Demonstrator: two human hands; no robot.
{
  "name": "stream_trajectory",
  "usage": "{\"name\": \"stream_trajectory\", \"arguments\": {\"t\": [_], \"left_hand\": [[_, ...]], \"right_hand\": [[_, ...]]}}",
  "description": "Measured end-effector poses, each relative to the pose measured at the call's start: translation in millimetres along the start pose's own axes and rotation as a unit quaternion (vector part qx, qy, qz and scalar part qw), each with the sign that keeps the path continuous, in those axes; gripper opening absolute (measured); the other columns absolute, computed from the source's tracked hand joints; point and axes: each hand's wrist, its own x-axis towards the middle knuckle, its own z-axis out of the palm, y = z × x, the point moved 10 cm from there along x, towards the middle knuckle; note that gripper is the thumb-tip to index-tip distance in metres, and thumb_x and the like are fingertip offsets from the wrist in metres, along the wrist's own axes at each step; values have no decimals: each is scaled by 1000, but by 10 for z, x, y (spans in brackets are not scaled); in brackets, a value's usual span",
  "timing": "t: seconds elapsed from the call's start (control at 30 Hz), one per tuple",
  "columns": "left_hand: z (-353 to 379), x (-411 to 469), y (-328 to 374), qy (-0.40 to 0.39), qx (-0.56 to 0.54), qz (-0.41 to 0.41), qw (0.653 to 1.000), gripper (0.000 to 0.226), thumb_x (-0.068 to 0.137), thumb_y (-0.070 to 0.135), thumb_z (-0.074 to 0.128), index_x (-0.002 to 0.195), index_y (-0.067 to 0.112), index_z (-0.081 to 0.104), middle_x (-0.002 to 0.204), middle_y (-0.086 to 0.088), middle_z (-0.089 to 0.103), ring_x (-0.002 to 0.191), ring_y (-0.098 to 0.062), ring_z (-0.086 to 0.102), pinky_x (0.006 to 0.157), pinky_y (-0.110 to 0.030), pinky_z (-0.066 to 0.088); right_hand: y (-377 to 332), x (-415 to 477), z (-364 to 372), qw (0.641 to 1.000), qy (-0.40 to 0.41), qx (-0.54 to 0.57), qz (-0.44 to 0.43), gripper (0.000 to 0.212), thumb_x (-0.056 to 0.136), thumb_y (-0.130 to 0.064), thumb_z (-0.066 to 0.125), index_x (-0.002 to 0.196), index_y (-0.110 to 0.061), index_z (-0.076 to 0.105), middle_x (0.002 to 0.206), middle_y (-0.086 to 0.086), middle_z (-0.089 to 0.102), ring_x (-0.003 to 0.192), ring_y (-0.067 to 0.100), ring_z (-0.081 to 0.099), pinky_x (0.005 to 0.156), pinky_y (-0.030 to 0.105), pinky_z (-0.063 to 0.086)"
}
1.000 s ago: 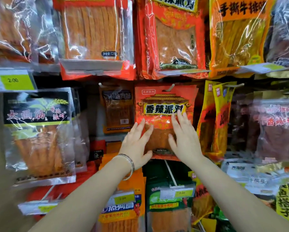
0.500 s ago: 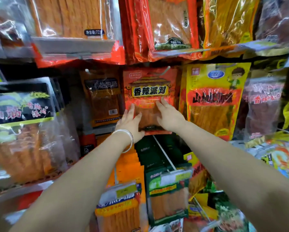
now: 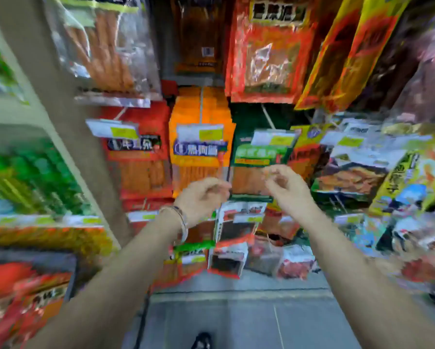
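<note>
Store peg racks fill the background, hung with rows of snack packets. The whole view is motion-blurred. Below the racks lies a grey tiled floor (image 3: 236,318), with the tip of a dark shoe (image 3: 202,341) at the bottom edge. A grey upright (image 3: 67,102) separates this rack from the shelving on the left.

1. Left hand (image 3: 201,195): raised in front of the rack, back toward the camera, level with the lower edge of the orange packet (image 3: 198,152). Grip: fingers loosely curled, nothing held. A metal bracelet (image 3: 180,220) sits on the wrist.

2. Right hand (image 3: 284,187): raised near the left hand but apart from it, in front of the lower part of the green packet (image 3: 259,157). Grip: fingers relaxed and partly curled, nothing visibly held. Whether the fingertips touch the packet cannot be told because of the blur.

3. Green packet: hangs on a peg in the middle row, just right of the orange packet. A white-and-yellow price tag (image 3: 274,139) hangs in front of its top edge.

4. Orange packet: hangs at the front of a stack on its own peg. The left red packet (image 3: 138,157) hangs just beside it.

5. Upper red packet (image 3: 269,54): hangs above the green packet, clear window facing out, well above both hands.
</note>
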Motion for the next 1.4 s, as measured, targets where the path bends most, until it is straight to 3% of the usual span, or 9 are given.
{"name": "stream_trajectory", "arguments": {"t": [0.1, 0.23, 0.4, 0.5, 0.6, 0.73, 1.03, 1.2, 1.4], "left_hand": [[386, -1077, -1203, -49, -21, -215, 975, 12, 93, 9, 54, 98, 12, 65, 95, 0, 59, 84, -8, 55, 74, -15, 43], [752, -2750, -2225, -92, -23, -411, 907, 35, 99, 7, 42, 70, 28, 40, 86, 0, 48, 64, 4, 40, 63, -7, 33], [766, -4351, -2671, -53, -7, -551, 833, 14, 91, 11, 55, 100, 10, 66, 98, -11, 64, 85, -19, 58, 80, -25, 46], [473, -4755, -2888, 29, -35, -587, 808, 20, 92, 14, 53, 106, 12, 67, 102, -6, 67, 82, -10, 59, 70, -14, 41], [147, -5056, -3149, 77, -57, -635, 766, 21, 92, 12, 50, 105, 8, 67, 97, -13, 69, 77, -15, 65, 72, -19, 49], [-315, -5337, -3434, 90, -77, -672, 731, 19, 90, 12, 54, 102, 12, 68, 109, -14, 67, 101, -28, 63, 92, -34, 49], [-1783, -4819, -3856, 170, -162, -573, 785, 14, 91, 9, 53, 87, 18, 62, 87, -4, 64, 81, -17, 58, 73, -24, 43], [-2433, -4651, -4166, 204, -230, -541, 783, 15, 94, 12, 50, 104, 16, 61, 90, 2, 63, 77, -8, 60, 60, -14, 45], [-2882, -4582, -4731, 264, -269, -552, 744, 17, 97, 15, 44, 107, 19, 57, 98, 6, 63, 86, -7, 60, 74, -18, 45]], "right_hand": [[761, -891, 562, 989, -103, 7, 104, 16, 89, 3, 56, 102, -6, 61, 69, 2, 52, 64, 12, 46, 65, 24, 39], [1679, -2250, 1255, 926, -244, -15, 288, 14, 91, 5, 53, 91, -9, 57, 73, 6, 51, 55, 5, 52, 52, 12, 41], [2194, -3649, 1787, 805, -413, -83, 417, 5, 93, -8, 52, 92, -9, 57, 79, 10, 57, 59, 17, 50, 53, 23, 34], [2182, -4070, 2125, 754, -518, -148, 376, 26, 91, -9, 53, 66, -15, 58, 65, 3, 53, 58, 15, 48, 53, 23, 32], [2074, -4189, 2524, 705, -603, -228, 295, 29, 95, -21, 51, 75, -6, 64, 77, 7, 56, 76, 19, 53, 67, 27, 35], [1817, -3776, 3163, 716, -573, -214, 336, 16, 93, -15, 50, 80, -7, 55, 79, 8, 54, 69, 17, 52, 60, 22, 38], [376, -2937, 5268, 753, -600, -108, 248, 19, 99, -12, 47, 111, -2, 57, 84, 4, 59, 69, 8, 54, 57, 11, 44], [61, -2776, 6273, 747, -607, -102, 249, 10, 98, -24, 48, 103, -21, 56, 88, -5, 64, 72, 7, 59, 65, 20, 45], [376, -2328, 6979, 771, -551, -163, 276, 31, 93, -19, 55, 123, -16, 47, 102, 0, 57, 76, 10, 59, 65, 22, 47]]}}
